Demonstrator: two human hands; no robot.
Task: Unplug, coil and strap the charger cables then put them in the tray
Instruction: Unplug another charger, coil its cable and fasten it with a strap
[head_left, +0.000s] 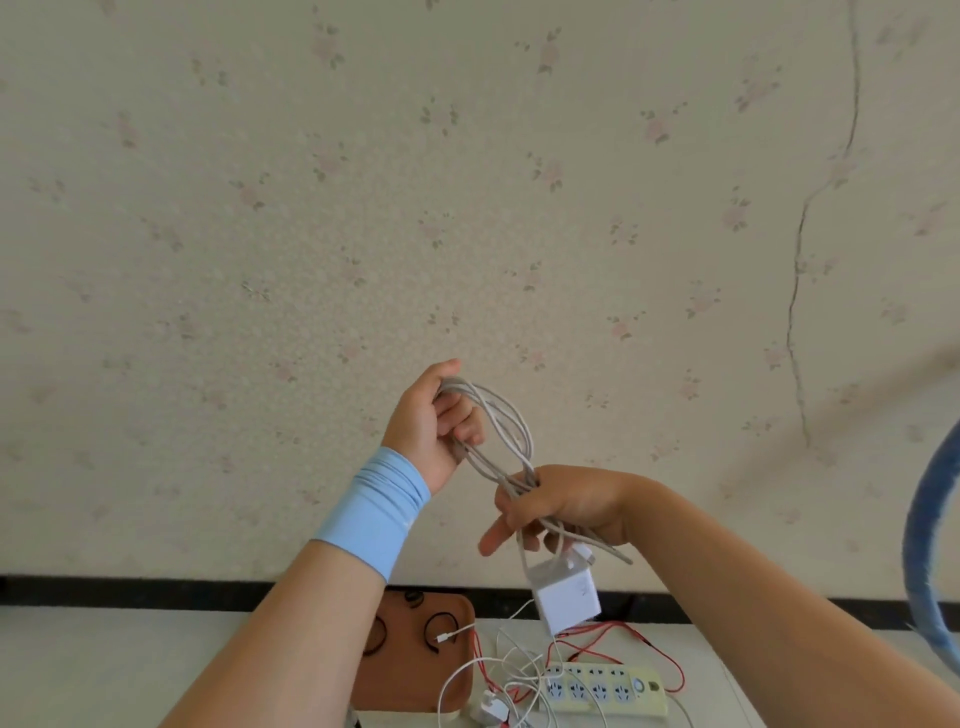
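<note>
Tray (415, 670): brown, at the table's (104, 665) far edge; we count black straps (439, 631) and one white cable end (457, 633) in it.
Strip (602, 688): beside the tray, among loose red and white cables (519, 670).
Coil (511, 423): we hold it above the table. Left hand (436, 426) curls round its top, right hand (561, 509) grips its bottom, and the charger (566, 597) hangs below.
Wall (467, 208): flowered, cracked.

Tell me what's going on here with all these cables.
A person holds a pale charger cable looped in the air. The left hand grips the top of the loops, the right hand grips the bottom, and the white charger block hangs below, unplugged. No strap shows on the coil. On the table lie a brown tray, a power strip and loose white cables.
</note>
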